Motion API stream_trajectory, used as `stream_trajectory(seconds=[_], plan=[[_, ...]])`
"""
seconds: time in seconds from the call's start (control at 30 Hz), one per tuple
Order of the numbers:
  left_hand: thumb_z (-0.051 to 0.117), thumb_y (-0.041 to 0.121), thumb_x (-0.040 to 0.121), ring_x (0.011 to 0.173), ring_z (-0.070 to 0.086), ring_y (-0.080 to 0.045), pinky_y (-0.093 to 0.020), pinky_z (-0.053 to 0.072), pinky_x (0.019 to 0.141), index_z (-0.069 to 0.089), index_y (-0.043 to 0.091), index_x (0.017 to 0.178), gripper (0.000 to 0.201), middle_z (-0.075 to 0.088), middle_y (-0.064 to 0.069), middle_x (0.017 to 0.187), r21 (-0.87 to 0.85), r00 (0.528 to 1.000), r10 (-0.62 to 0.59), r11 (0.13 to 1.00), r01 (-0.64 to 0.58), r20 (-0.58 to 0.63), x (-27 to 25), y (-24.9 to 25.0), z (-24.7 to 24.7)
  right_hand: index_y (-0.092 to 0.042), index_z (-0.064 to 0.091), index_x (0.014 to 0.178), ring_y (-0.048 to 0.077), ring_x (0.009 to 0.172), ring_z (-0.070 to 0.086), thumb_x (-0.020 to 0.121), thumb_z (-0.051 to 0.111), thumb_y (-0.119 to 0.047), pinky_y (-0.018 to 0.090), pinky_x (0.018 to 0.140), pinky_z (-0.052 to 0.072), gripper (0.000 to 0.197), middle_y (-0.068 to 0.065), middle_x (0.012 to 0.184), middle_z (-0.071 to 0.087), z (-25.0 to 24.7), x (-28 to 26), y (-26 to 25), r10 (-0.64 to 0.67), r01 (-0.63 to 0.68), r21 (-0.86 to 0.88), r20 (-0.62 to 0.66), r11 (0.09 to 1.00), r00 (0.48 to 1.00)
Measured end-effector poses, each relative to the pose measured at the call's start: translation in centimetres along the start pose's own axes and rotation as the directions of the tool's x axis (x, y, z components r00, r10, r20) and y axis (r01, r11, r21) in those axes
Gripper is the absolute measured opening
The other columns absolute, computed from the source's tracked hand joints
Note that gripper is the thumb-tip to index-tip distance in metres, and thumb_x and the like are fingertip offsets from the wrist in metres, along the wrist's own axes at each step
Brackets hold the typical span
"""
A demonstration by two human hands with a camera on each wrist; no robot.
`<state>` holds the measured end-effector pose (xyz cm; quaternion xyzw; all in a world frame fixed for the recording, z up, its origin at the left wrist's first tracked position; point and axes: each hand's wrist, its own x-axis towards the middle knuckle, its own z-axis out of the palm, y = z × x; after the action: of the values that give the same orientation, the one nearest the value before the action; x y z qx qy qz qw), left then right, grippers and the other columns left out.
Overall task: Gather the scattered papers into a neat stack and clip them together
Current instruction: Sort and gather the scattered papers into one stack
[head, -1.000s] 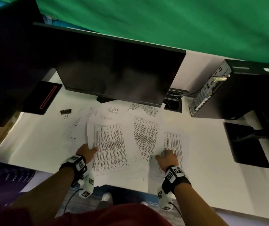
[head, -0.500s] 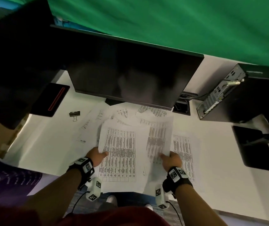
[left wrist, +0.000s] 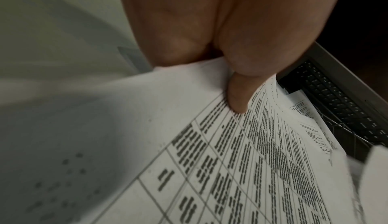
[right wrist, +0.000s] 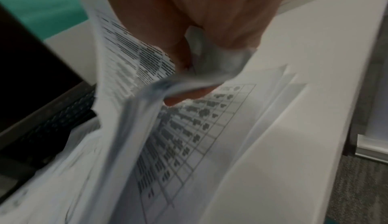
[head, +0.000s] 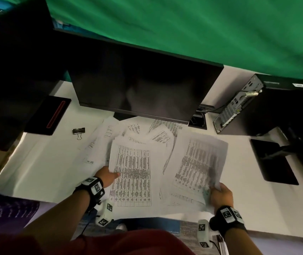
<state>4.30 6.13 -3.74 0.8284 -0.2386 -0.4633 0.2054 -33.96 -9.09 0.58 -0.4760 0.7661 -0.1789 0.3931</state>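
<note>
Several printed sheets [head: 139, 133] lie scattered and overlapping on the white desk [head: 36, 166], below the monitor. My left hand [head: 106, 176] pinches the left edge of a table-printed sheet [head: 134, 173]; in the left wrist view its thumb [left wrist: 237, 93] lies on top of that sheet [left wrist: 241, 161]. My right hand [head: 220, 196] grips the lower right corner of another printed sheet [head: 198, 162], lifted off the desk. In the right wrist view the paper [right wrist: 130, 65] is crumpled between the fingers [right wrist: 220, 20]. A black binder clip [head: 78, 131] lies on the desk, left of the papers.
A dark monitor [head: 143, 83] stands just behind the papers. A black device with a red stripe [head: 49, 115] sits far left, a computer case [head: 253, 107] far right, a black pad [head: 274, 162] at the right. A keyboard [left wrist: 335, 101] shows below the desk edge.
My right hand has moved right and nearer the desk's front edge, lifting a sheet off the desk. The left hand keeps its grip on the table-printed sheet, and the papers have bunched closer together.
</note>
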Motion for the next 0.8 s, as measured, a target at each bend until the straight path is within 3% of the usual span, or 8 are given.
stream_trajectory(seconds=[0.1, 0.2, 0.3, 0.4, 0.47, 0.57, 0.7, 0.8], plan=[[0.063, 0.032, 0.091, 0.111, 0.06, -0.027, -0.032, 0.046, 0.094, 0.057, 0.013, 0.129, 0.043, 0.063, -0.006, 0.127, 0.0, 1.0, 0.001, 1.0, -0.001, -0.001, 0.2, 0.1, 0.0, -0.006, 0.067, 0.103, 0.032, 0.09, 0.062, 0.093, 0.055, 0.0, 0.042, 0.091, 0.051, 0.016, 0.019, 0.105, 0.068, -2.0, -0.1, 0.0, 0.037, -0.027, 0.163, -0.054, 0.986, 0.998], [0.063, 0.033, 0.091, 0.109, 0.061, -0.027, -0.032, 0.047, 0.091, 0.058, 0.012, 0.129, 0.044, 0.064, -0.007, 0.126, -0.012, 1.0, -0.015, 1.0, 0.015, -0.007, 0.4, -0.1, 0.1, -0.001, 0.065, 0.115, 0.028, 0.093, 0.057, 0.095, 0.052, 0.005, 0.033, 0.09, 0.041, 0.025, 0.017, 0.108, 0.063, -3.9, -0.5, -0.6, 0.055, -0.018, 0.319, -0.105, 0.948, 0.993], [0.064, 0.036, 0.089, 0.107, 0.061, -0.026, -0.033, 0.049, 0.092, 0.057, 0.013, 0.13, 0.048, 0.064, -0.006, 0.125, -0.019, 1.0, -0.026, 0.999, 0.026, -0.001, 0.5, -0.3, -0.1, -0.001, 0.061, 0.126, 0.028, 0.098, 0.056, 0.097, 0.052, 0.002, 0.036, 0.094, 0.042, 0.031, 0.015, 0.111, 0.061, -5.3, -0.7, -1.3, 0.069, 0.007, 0.45, -0.153, 0.893, 0.986], [0.064, 0.04, 0.087, 0.107, 0.061, -0.026, -0.035, 0.05, 0.091, 0.055, 0.013, 0.131, 0.052, 0.063, -0.006, 0.126, -0.014, 0.999, -0.04, 0.999, 0.04, -0.003, 0.8, -0.7, -0.1, -0.008, 0.063, 0.119, 0.029, 0.095, 0.06, 0.095, 0.054, -0.001, 0.046, 0.096, 0.05, 0.026, 0.013, 0.107, 0.064, -6.1, -0.3, -1.6, 0.087, 0.025, 0.524, -0.189, 0.851, 0.978], [0.064, 0.042, 0.087, 0.105, 0.061, -0.025, -0.036, 0.05, 0.091, 0.054, 0.012, 0.131, 0.054, 0.063, -0.006, 0.124, -0.011, 0.999, -0.048, 0.999, 0.048, -0.007, 0.8, -0.8, 0.0, -0.011, 0.064, 0.104, 0.023, 0.077, 0.059, 0.096, 0.056, -0.002, 0.035, 0.076, 0.057, 0.014, 0.008, 0.09, 0.063, -6.3, 0.0, -1.7, 0.085, 0.041, 0.572, -0.192, 0.819, 0.978], [0.065, 0.039, 0.088, 0.105, 0.061, -0.026, -0.035, 0.049, 0.091, 0.056, 0.01, 0.128, 0.05, 0.063, -0.007, 0.125, -0.027, 0.999, -0.051, 0.998, 0.051, -0.009, 0.6, -0.6, 0.0, -0.01, 0.062, 0.1, 0.02, 0.062, 0.051, 0.095, 0.06, -0.008, 0.025, 0.053, 0.047, 0.006, 0.006, 0.078, 0.056, -5.5, -0.2, -2.2, 0.061, 0.034, 0.58, -0.144, 0.814, 0.988], [0.061, 0.039, 0.091, 0.11, 0.058, -0.026, -0.033, 0.043, 0.096, 0.057, 0.013, 0.13, 0.047, 0.062, -0.007, 0.128, -0.177, 1.0, -0.019, 0.984, 0.016, -0.018, -0.1, 0.0, 0.3, -0.004, 0.063, 0.106, 0.026, 0.079, 0.061, 0.095, 0.059, -0.004, 0.04, 0.081, 0.051, 0.012, 0.011, 0.092, 0.066, -2.2, -1.2, -2.6, -0.015, 0.015, 0.541, -0.003, 0.841, 1.0], [0.058, 0.058, 0.087, 0.112, 0.058, -0.026, -0.032, 0.041, 0.095, 0.058, 0.019, 0.129, 0.057, 0.064, -0.004, 0.123, -0.277, 1.0, 0.017, 0.961, -0.017, -0.003, -1.0, 0.4, 0.0, -0.006, 0.065, 0.099, 0.03, 0.08, 0.062, 0.096, 0.058, -0.004, 0.043, 0.08, 0.053, 0.008, 0.014, 0.089, 0.067, 1.0, -2.4, -2.7, -0.052, -0.008, 0.433, 0.128, 0.901, 0.99]])
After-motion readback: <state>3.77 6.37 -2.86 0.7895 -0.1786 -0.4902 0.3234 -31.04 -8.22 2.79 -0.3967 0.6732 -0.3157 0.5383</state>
